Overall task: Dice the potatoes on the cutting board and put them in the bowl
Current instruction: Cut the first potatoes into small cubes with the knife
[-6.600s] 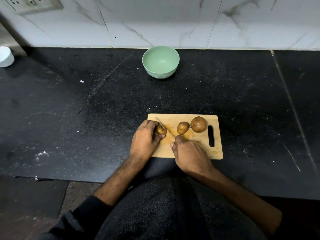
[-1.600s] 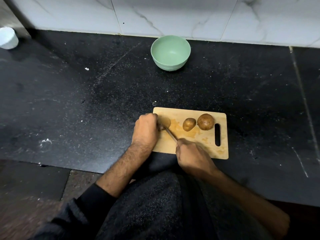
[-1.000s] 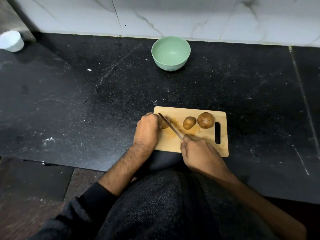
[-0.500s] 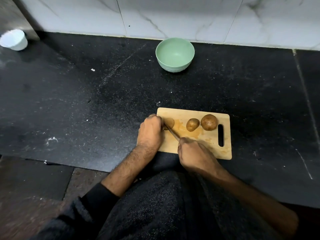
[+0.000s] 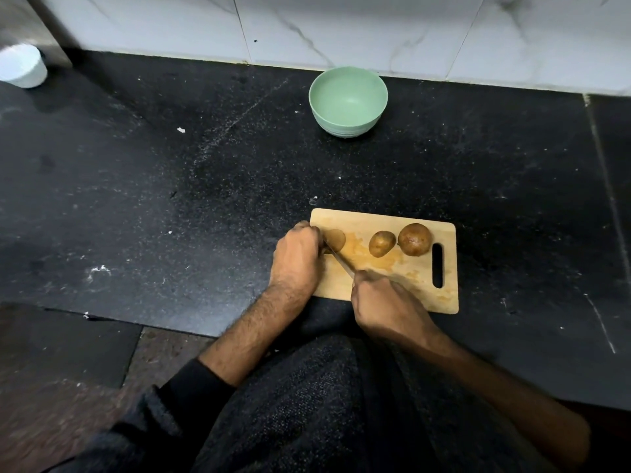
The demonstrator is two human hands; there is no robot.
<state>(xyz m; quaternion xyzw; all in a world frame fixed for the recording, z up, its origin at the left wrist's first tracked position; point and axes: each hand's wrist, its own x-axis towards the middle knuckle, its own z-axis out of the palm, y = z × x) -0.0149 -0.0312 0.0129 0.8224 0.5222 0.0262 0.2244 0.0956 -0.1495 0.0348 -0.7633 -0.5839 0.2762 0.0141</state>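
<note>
The left hand (image 5: 297,259) curls over the potato (image 5: 334,240) at the left end of the cutting board (image 5: 415,285), fingers bent round it and pinning it down so it cannot roll under the blade. Only the right part of that potato shows past the fingers; the rest is hidden under the hand. The right hand (image 5: 387,307) is closed round the handle of a knife (image 5: 339,259), which is itself buried in the fist. The blade runs up and to the left from that fist and meets the potato right beside the left fingertips. That angle probably lets the edge pass close to the holding fingers while the wrist stays low over the near edge of the board. Whether the potato is already cut through cannot be told from here.

Just right of the blade, two more potatoes wait on the same board: a smaller one (image 5: 381,244) and a rounder, larger one (image 5: 414,239) next to it, near the handle slot. Both look whole, and they sit far enough from the gripped potato to leave cutting room.

The green bowl (image 5: 348,101) stands well beyond both hands on the black counter (image 5: 170,199), close to the tiled wall, and nothing shows inside it. Judging by that, the dicing is at an early stage. A white cup (image 5: 22,64) stands at the far left corner.
</note>
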